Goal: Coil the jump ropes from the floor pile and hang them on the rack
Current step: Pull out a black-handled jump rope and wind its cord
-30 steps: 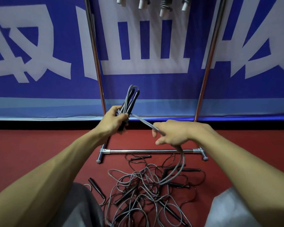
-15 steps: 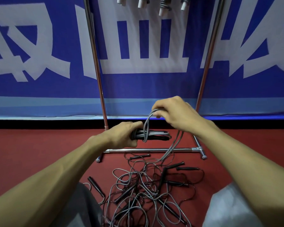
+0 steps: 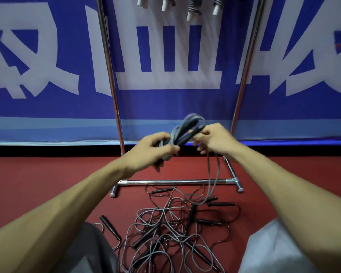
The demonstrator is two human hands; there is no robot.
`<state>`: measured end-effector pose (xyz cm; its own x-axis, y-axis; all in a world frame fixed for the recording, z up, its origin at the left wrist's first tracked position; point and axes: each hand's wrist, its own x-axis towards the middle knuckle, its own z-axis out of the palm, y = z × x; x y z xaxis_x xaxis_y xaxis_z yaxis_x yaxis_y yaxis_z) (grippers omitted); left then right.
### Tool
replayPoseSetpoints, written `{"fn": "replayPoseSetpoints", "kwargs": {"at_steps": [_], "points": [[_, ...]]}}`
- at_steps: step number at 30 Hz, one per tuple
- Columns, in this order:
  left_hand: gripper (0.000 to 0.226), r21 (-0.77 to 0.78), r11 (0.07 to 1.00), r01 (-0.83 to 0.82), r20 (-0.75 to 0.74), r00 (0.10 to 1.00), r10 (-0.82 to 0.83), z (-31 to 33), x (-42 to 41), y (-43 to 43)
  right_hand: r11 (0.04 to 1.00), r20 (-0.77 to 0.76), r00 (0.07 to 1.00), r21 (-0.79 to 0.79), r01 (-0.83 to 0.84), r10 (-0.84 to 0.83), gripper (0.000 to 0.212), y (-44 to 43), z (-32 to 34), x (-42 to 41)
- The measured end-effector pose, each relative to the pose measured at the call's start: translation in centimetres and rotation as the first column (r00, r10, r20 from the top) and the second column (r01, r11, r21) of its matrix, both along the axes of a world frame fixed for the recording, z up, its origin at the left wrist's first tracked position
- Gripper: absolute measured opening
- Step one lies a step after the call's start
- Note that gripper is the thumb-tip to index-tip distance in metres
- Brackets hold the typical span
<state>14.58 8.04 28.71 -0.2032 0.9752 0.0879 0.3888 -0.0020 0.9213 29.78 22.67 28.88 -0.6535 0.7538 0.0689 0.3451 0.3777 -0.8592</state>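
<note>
Left hand (image 3: 156, 149) grip on coiled rope (image 3: 185, 128); red floor (image 3: 47, 174), blue banner (image 3: 165, 103).

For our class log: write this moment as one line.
left hand: grips rope bundle | right hand: holds trailing cord | pile: on floor

Between uprights: the rack's left upright (image 3: 110, 91) and right upright (image 3: 244, 75) leave a wide gap; the left hand (image 3: 154, 148), the right hand (image 3: 215, 140) and the half-coiled jump rope (image 3: 185, 131) fill its lower part.
Above the hands: free air up to the hung ropes (image 3: 193, 8) at the top edge.
Behind: the blue banner (image 3: 165, 103) closes the way.
Low front: the base bar (image 3: 175, 182) lies across; the trailing cord (image 3: 209, 174) hangs over it.
Floor, middle: the tangled pile of jump ropes (image 3: 165, 233) covers it.
Floor, left: open red floor (image 3: 47, 184).
</note>
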Motion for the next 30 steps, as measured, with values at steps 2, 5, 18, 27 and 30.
{"fn": "replayPoseSetpoints", "kwargs": {"at_steps": [2, 5, 18, 27, 30], "points": [[0.010, 0.036, 0.995, -0.091, 0.095, 0.992, 0.087, 0.1, -0.4, 0.1, 0.988, 0.070, 0.990, -0.101, -0.117, 0.125, 0.038, -1.1, -0.1, -0.5], [0.010, 0.080, 0.977, -0.196, 0.172, 0.969, 0.180, -0.1, -1.0, 0.2, 0.956, 0.273, 0.917, -0.128, -0.265, 0.291, 0.041, -2.6, -0.9, -1.5], [0.007, -0.002, 0.846, -0.533, 0.263, 0.816, 0.515, -1.4, -4.7, 0.7, 0.829, 0.663, 0.672, 0.137, -0.543, 0.331, 0.019, -4.2, -1.0, -2.4], [0.028, -0.149, 0.956, -0.251, -0.611, 0.784, 0.111, -2.8, -4.5, 0.4, 0.677, 0.507, 0.818, 0.504, -0.536, 0.271, 0.014, -5.9, 1.4, -2.2], [0.027, -0.197, 0.976, -0.090, -0.639, 0.767, -0.059, -2.7, -3.4, 0.2, 0.706, 0.372, 0.919, 0.616, -0.350, 0.131, 0.017, -4.9, 2.1, -1.8]]}}
